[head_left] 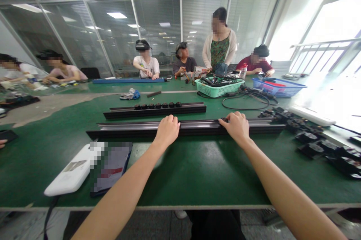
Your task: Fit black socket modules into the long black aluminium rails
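A long black metal rail (pixel 129 131) with a shiny lengthwise channel lies across the green table in front of me. My left hand (pixel 167 131) is closed over the middle of this rail, its fingertips hidden behind the far side. Farther right, my right hand (pixel 237 127) pinches a small black part (pixel 223 120) at the rail's channel; most of that part is covered by the fingers. Just beyond lies a shorter black rail (pixel 180 110), with several small black modules (pixel 158 106) sitting in a row along it.
Many loose black modules (pixel 313 146) are spread at the right. A white power bank (pixel 70 170) and a phone (pixel 113 168) lie near my left forearm. Farther back are a green basket (pixel 217 90) of cables, a blue basket (pixel 293 90) and a glove (pixel 130 94). Several people sit or stand opposite.
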A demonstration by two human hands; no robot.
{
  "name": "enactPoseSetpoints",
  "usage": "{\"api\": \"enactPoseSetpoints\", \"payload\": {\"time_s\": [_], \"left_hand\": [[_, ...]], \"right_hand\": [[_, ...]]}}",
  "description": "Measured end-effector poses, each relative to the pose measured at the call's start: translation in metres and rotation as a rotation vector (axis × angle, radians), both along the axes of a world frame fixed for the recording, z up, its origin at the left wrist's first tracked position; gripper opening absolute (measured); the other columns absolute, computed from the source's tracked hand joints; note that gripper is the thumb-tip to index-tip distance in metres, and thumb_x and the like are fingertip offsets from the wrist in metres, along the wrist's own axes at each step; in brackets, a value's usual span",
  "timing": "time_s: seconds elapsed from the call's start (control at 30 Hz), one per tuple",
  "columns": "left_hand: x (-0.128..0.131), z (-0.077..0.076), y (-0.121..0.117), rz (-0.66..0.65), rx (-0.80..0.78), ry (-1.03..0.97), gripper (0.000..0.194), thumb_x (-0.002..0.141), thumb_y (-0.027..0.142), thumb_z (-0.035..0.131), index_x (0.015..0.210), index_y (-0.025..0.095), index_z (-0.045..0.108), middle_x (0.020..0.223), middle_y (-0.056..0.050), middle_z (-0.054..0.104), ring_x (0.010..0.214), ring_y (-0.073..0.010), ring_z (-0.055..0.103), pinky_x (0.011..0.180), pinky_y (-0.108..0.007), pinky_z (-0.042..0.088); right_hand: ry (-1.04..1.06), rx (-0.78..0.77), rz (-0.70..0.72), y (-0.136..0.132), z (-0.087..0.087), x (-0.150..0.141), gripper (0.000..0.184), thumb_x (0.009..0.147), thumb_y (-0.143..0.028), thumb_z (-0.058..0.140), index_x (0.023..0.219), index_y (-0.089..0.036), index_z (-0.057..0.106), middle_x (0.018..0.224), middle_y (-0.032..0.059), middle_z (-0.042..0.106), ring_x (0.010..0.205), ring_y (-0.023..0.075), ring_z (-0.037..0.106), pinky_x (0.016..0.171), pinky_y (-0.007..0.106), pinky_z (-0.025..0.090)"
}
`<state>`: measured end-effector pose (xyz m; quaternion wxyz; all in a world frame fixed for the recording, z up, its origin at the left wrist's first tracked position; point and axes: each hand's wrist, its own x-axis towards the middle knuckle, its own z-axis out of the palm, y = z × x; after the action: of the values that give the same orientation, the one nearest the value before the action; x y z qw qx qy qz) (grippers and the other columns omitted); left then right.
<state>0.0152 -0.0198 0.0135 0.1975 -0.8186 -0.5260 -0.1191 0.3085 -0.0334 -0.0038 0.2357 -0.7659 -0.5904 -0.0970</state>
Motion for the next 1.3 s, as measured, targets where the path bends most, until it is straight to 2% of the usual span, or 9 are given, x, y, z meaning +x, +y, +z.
{"api": "enactPoseSetpoints", "payload": {"time_s": [0.33,0.67,1.3], "left_hand": [[-0.0002,-0.0003,0.0003,0.001,0.004,0.014,0.028,0.105,0.027,0.038,0.109,0.013,0.062,0.108,-0.015,0.063,0.100,-0.0266,0.061,0.088,-0.038,0.047],[-0.0002,-0.0012,0.0008,0.000,0.016,0.027,0.032,0.105,0.027,0.038,0.113,0.008,0.062,0.107,-0.016,0.063,0.100,-0.0282,0.061,0.089,-0.039,0.047],[0.0003,-0.0006,0.0005,-0.006,0.011,0.018,0.029,0.105,0.027,0.040,0.109,0.009,0.062,0.107,-0.016,0.063,0.099,-0.0274,0.061,0.087,-0.039,0.047]], "right_hand": [[0.016,-0.017,-0.022,0.0001,0.0021,0.0025,0.034,0.092,-0.049,0.056,0.091,-0.017,0.068,0.111,0.0163,0.063,0.109,0.0321,0.052,0.087,0.041,0.044],[0.007,-0.011,-0.037,0.0014,0.0004,0.0034,0.035,0.091,-0.048,0.056,0.093,-0.016,0.070,0.110,0.0159,0.064,0.109,0.0312,0.052,0.087,0.040,0.043],[-0.026,-0.051,-0.052,-0.0001,0.0032,0.0015,0.036,0.092,-0.048,0.055,0.099,-0.016,0.069,0.114,0.0170,0.062,0.112,0.0326,0.050,0.087,0.041,0.041]]}}
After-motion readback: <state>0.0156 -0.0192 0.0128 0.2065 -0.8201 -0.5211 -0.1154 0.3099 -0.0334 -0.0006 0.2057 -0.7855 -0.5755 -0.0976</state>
